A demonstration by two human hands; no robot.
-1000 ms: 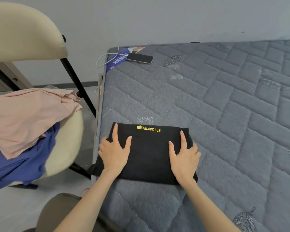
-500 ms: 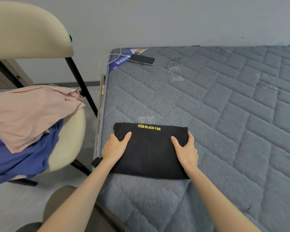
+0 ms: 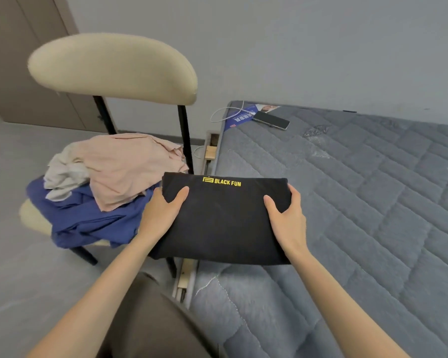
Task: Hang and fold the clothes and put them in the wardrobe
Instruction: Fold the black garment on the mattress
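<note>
A folded black garment (image 3: 225, 220) with yellow "BLACK FUN" lettering is held off the grey mattress (image 3: 360, 202), over the mattress's left edge. My left hand (image 3: 163, 213) grips its left side, thumb on top. My right hand (image 3: 286, 215) grips its right side the same way. On the beige chair (image 3: 114, 68) to the left lies a pile of clothes: a pink garment (image 3: 130, 166) on top, a light grey one (image 3: 62, 177) beside it and a blue one (image 3: 88, 223) underneath.
A phone (image 3: 270, 120) on a white cable lies with a blue leaflet (image 3: 239, 117) at the mattress's far left corner. A brown door or cabinet front (image 3: 23, 60) stands at the back left. My trouser leg (image 3: 145, 319) fills the bottom centre. Grey floor lies at left.
Both hands went from pressing flat on the folded black garment to gripping its sides and lifted it off the mattress, leftward. My view turned left, showing the chair fully.
</note>
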